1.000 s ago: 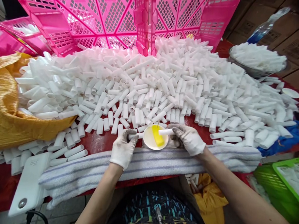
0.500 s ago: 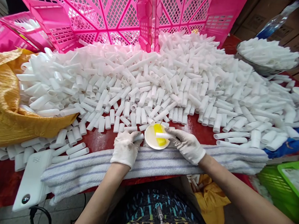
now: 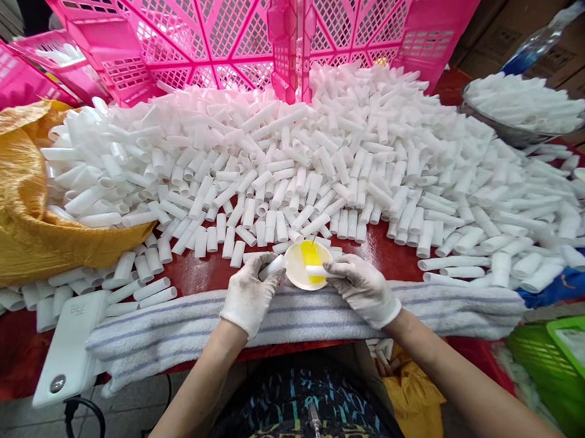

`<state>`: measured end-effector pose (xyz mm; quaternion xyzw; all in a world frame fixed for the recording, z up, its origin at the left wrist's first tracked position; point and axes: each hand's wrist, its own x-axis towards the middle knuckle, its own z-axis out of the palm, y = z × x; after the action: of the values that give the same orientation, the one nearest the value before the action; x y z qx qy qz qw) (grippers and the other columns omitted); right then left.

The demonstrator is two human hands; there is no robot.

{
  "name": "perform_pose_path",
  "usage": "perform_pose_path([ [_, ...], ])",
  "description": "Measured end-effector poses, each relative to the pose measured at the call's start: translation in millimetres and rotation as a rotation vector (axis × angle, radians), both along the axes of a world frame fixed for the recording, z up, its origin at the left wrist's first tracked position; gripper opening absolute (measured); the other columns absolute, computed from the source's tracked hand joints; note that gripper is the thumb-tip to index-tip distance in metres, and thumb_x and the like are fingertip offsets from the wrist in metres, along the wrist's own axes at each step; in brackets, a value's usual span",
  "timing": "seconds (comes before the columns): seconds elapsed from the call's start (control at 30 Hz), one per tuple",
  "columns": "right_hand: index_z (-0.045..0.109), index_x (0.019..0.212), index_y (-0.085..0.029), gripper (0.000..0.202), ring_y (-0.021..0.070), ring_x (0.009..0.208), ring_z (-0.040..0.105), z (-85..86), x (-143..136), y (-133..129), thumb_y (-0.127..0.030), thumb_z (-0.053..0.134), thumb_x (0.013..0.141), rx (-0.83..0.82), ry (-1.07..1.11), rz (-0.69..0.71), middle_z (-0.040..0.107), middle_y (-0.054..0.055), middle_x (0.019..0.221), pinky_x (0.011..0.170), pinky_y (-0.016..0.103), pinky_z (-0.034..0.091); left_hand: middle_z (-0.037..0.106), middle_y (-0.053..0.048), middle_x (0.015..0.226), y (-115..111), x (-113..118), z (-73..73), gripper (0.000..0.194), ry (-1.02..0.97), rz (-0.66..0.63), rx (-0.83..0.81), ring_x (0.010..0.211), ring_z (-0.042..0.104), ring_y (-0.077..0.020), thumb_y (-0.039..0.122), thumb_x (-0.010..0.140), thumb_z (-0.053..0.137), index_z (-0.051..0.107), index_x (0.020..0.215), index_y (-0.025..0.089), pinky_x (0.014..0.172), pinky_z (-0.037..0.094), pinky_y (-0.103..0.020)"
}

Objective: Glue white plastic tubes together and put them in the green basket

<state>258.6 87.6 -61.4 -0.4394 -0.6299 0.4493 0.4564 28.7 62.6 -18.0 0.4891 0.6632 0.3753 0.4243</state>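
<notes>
Both my hands wear whitish gloves. My left hand (image 3: 252,293) pinches a short white plastic tube (image 3: 272,267) just left of a small white dish (image 3: 294,267). My right hand (image 3: 362,287) is closed on a longer, thinner white tube (image 3: 316,271), whose left end lies over the dish. A yellow piece (image 3: 310,253) sits in the dish, partly behind that thinner tube. The two held tubes are apart, their ends facing each other across the dish. Under my wrists lies a striped towel (image 3: 306,317) along the table edge.
A large heap of white tubes (image 3: 287,152) spreads beyond my hands. Pink baskets (image 3: 210,33) stand behind it. At left are a yellow sack (image 3: 6,226) and a white power bank (image 3: 70,350) with a cable. A metal bowl (image 3: 509,133) and green basket (image 3: 552,377) are at right.
My left hand has turned and shifted slightly right, so the short tube in it now shows more, tilted upward near the dish. My right hand has barely moved.
</notes>
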Motion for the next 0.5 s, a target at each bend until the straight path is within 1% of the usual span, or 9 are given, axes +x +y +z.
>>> perform_pose_path([
  [0.07,0.074,0.098,-0.021,0.026,0.0221,0.087,0.070,3.7,0.8,0.5,-0.038,0.074,0.079,-0.011,-0.017,-0.002,0.073,0.006,0.093,0.083,0.036,0.060,0.072,-0.005,0.104,-0.8,0.1,-3.9,0.039,-0.022,0.003,0.007,0.095,0.069,-0.0187,0.050,0.081,0.068,0.066,0.106,0.021,0.089,0.054,-0.031],
  [0.13,0.075,0.100,-0.022,0.031,0.0241,0.093,0.068,8.8,0.4,-0.2,-0.038,0.079,0.073,-0.019,-0.026,-0.035,0.073,0.007,0.099,0.091,0.040,0.057,0.072,-0.005,0.105,-1.8,-0.5,-6.7,0.038,-0.044,-0.012,0.020,0.096,0.068,-0.0186,0.049,0.081,0.068,0.066,0.105,0.021,0.090,0.053,-0.032],
  [0.17,0.075,0.096,-0.021,0.029,0.0240,0.091,0.068,11.7,-0.5,-1.1,-0.039,0.079,0.073,-0.033,-0.025,-0.047,0.073,0.007,0.096,0.091,0.041,0.056,0.072,-0.005,0.105,-2.3,-0.9,-6.8,0.037,-0.052,-0.022,0.024,0.095,0.068,-0.0185,0.048,0.081,0.068,0.066,0.105,0.021,0.090,0.053,-0.032],
  [0.2,0.075,0.090,-0.020,0.026,0.0231,0.085,0.068,14.8,-1.6,-2.5,-0.041,0.077,0.075,-0.057,-0.021,-0.042,0.072,0.007,0.090,0.086,0.041,0.057,0.072,-0.005,0.104,-2.6,-1.1,-5.8,0.036,-0.051,-0.031,0.024,0.094,0.068,-0.0182,0.047,0.080,0.069,0.066,0.104,0.021,0.089,0.053,-0.032],
  [0.27,0.073,0.076,-0.018,0.027,0.0200,0.070,0.065,22.0,-3.9,-6.7,-0.045,0.074,0.077,-0.123,-0.005,0.015,0.069,0.006,0.077,0.070,0.037,0.058,0.072,-0.004,0.100,-2.9,-0.9,-1.0,0.032,-0.018,-0.034,0.011,0.091,0.068,-0.0176,0.043,0.078,0.071,0.067,0.101,0.020,0.087,0.053,-0.031],
  [0.33,0.069,0.070,-0.018,0.030,0.0181,0.066,0.063,30.1,-4.4,-12.5,-0.047,0.077,0.074,-0.167,0.037,0.021,0.066,0.005,0.074,0.063,0.033,0.056,0.072,-0.003,0.096,-2.9,0.4,5.1,0.029,0.040,-0.032,0.001,0.088,0.067,-0.0171,0.037,0.075,0.074,0.067,0.096,0.019,0.085,0.053,-0.030],
  [0.37,0.069,0.072,-0.019,0.029,0.0182,0.068,0.064,34.2,-3.7,-15.6,-0.046,0.079,0.071,-0.177,0.061,-0.012,0.067,0.005,0.077,0.064,0.033,0.056,0.072,-0.003,0.094,-3.0,1.6,7.4,0.028,0.057,-0.038,0.004,0.087,0.067,-0.0168,0.035,0.073,0.075,0.067,0.094,0.019,0.085,0.053,-0.030],
  [0.43,0.069,0.082,-0.022,0.031,0.0188,0.079,0.065,41.6,-1.5,-20.8,-0.046,0.082,0.068,-0.200,0.098,-0.121,0.068,0.006,0.087,0.071,0.032,0.056,0.071,-0.002,0.091,-4.1,5.4,8.8,0.027,0.052,-0.074,0.029,0.084,0.066,-0.0166,0.033,0.071,0.077,0.067,0.091,0.018,0.083,0.053,-0.030],
  [0.5,0.067,0.090,-0.022,0.038,0.0179,0.082,0.065,47.3,0.2,-23.1,-0.050,0.080,0.069,-0.253,0.112,-0.173,0.069,0.006,0.094,0.073,0.030,0.055,0.071,-0.002,0.089,-6.4,10.7,6.2,0.027,0.009,-0.135,0.067,0.083,0.067,-0.0165,0.034,0.071,0.077,0.066,0.089,0.018,0.081,0.054,-0.029],
])
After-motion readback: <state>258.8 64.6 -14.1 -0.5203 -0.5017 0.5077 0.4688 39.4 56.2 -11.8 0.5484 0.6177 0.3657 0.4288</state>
